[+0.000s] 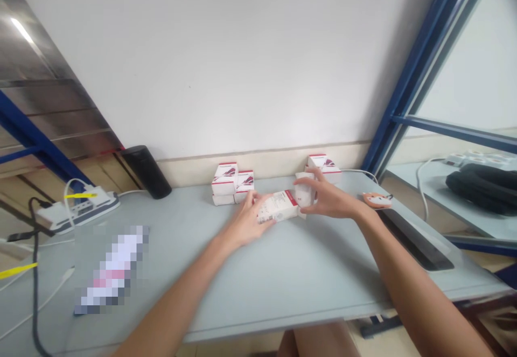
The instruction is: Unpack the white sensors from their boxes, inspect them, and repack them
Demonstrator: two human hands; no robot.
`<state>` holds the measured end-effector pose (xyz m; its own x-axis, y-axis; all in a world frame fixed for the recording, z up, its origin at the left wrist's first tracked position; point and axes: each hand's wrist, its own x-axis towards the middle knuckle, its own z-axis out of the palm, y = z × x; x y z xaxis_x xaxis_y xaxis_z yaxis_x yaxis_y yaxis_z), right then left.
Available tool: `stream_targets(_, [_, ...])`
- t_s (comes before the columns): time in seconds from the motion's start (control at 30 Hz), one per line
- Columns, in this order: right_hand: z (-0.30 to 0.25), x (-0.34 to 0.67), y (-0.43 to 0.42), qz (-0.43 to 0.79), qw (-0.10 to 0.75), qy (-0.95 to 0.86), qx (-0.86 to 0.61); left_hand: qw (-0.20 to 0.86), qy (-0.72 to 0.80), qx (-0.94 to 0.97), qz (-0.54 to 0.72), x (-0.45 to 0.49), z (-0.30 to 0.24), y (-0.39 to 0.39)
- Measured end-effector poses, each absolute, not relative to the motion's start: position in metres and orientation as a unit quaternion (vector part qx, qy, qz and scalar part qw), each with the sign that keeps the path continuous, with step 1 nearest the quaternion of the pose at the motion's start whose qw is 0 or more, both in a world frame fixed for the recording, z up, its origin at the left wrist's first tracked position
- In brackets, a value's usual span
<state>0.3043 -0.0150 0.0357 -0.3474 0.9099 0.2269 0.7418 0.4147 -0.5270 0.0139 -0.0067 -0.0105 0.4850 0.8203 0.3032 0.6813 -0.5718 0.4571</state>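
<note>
In the head view, my left hand [251,222] grips a small white and red carton [278,205] that lies tilted on its side over the table. Fine print covers the carton's upper face, and its right end is at my other hand. My right hand [329,194] curls its thumb and fingers around a white, rounded item [304,191] at that end of the carton. What kind of item it is, I cannot make out. Behind my left hand stands a small group of similar white and red boxes [225,182]. Another such box [325,164] sits behind my right hand.
On the grey table [258,287], a black cylinder [146,171] and a power strip [86,206] with cables stand at left. A blurred-out object [113,273] lies nearer. At right are an orange item [377,200] and a dark flat panel [416,241]. A wall closes the back.
</note>
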Motion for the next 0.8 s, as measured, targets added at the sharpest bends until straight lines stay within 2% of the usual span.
stream_targets(0.27, [0.003,0.291,0.009,0.237,0.350,-0.731,-0.535,0.120,0.397,0.863,0.287,0.005,-0.011,-0.005])
stream_targets(0.43, [-0.015,0.261,0.013,0.266,0.483,-0.610,-0.569,0.079,0.385,0.843,0.367,0.001,-0.018,0.004])
stream_targets(0.53, [-0.016,0.248,0.007,0.289,0.539,-0.609,-0.505,0.056,0.381,0.832,0.399,0.001,-0.021,0.007])
stream_targets(0.67, [-0.006,0.240,-0.006,0.304,0.523,-0.672,-0.428,0.040,0.386,0.806,0.446,0.003,-0.023,0.006])
stream_targets(0.8, [0.003,0.234,-0.017,0.218,0.494,-0.758,-0.366,0.073,0.393,0.804,0.441,0.010,-0.025,-0.001])
